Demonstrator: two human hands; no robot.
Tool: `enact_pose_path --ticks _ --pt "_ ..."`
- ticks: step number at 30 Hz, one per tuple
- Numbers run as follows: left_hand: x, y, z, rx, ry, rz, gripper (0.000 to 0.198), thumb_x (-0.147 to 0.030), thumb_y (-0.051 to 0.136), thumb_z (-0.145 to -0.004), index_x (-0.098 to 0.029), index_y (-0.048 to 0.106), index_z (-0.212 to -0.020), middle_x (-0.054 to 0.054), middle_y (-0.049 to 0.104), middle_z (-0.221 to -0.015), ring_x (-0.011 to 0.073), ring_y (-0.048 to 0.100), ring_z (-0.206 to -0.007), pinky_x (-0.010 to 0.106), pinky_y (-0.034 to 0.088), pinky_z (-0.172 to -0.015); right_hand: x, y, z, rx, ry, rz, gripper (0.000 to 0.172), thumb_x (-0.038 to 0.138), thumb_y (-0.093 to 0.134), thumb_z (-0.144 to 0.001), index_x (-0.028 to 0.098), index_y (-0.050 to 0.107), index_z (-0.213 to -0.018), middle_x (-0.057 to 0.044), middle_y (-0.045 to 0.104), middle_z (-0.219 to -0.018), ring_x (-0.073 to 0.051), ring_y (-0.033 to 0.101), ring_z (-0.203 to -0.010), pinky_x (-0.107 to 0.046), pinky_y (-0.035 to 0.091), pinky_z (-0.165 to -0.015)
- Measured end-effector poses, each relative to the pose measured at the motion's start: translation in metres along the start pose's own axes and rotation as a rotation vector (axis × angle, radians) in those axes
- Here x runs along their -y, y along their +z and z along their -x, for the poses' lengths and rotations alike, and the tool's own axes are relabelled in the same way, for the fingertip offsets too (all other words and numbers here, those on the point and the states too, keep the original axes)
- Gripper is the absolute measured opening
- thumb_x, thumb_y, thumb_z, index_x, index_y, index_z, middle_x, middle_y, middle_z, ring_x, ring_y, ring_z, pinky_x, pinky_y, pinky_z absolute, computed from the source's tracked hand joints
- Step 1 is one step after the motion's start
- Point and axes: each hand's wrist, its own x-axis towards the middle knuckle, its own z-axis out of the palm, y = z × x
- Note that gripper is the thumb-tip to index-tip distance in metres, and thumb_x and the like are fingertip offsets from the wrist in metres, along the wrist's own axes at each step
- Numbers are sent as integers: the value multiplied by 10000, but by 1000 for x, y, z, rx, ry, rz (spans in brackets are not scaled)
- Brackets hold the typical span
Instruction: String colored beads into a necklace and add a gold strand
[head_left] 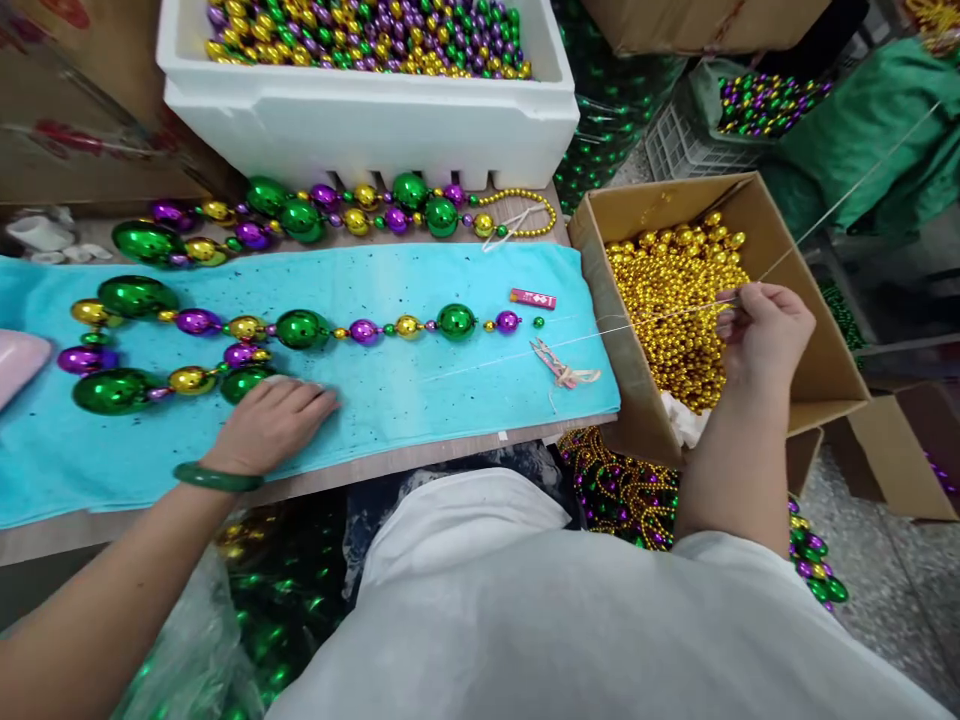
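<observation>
left hand (271,422) flat, palm down, right hand (761,335) raised, fingers pinched

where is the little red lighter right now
In the head view, the red lighter lies on the turquoise towel near its right end, just above the last small beads of the bead string and left of the cardboard box of gold beads.

Place: a small bead-stringing workshop, hand assembly in bulk
Landmark: turquoise towel (420,380) spread over a wooden bench as the work mat
Behind the towel: white foam crate (360,120) heaped with green, gold and purple beads
Right of the towel: cardboard box (817,330) full of small gold beads
Beyond that box: plastic basket (675,150) of mixed beads
Below the towel's edge: finished bead strands (622,490) piled on the floor
</observation>
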Motion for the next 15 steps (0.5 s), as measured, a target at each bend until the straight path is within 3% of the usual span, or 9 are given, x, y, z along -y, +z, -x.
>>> enact_pose_path --ticks 4,7,11,15 --pt "18 -2 9 -28 -40 8 215 -336 430 -846 -285 633 -892 24 635 -881 278 555 -955 464 377 -894 4 -23 0 -40 -10 47 211 28 573 -738 172 574 -584 -16 618 -548 -69 467 -356 -244 271 -361" --pt "2 -13 -3 -53 -90 -63 269 -319 413 -855 -263 622 -1014 63 636 -976 315 532 -1045 489 380 -926 15 -4 29 119 -39 36 153 71 617 -722 175 592 -613 -6 607 -543 -77 495 -388 -235 301 -372" --pt "-66 -31 -44 -172 -123 87 353 -337 448 -874 -173 600 -1147 126 633 -1076 296 563 -1034 435 460 -887 31 46 79 449 -77 0 45 188 652 -728 195 613 -708 12 617 -598 -78 517 -447 -208 342 -382" --pt "-142 -37 -99 -300 -103 643 316 -352 469 -886 -195 637 -1102 93 647 -1081 220 591 -1024 357 500 -860 48 86 109 733 -72 -50 74 256 641 -747 211 599 -704 22 601 -603 -75 506 -459 -198 352 -381"
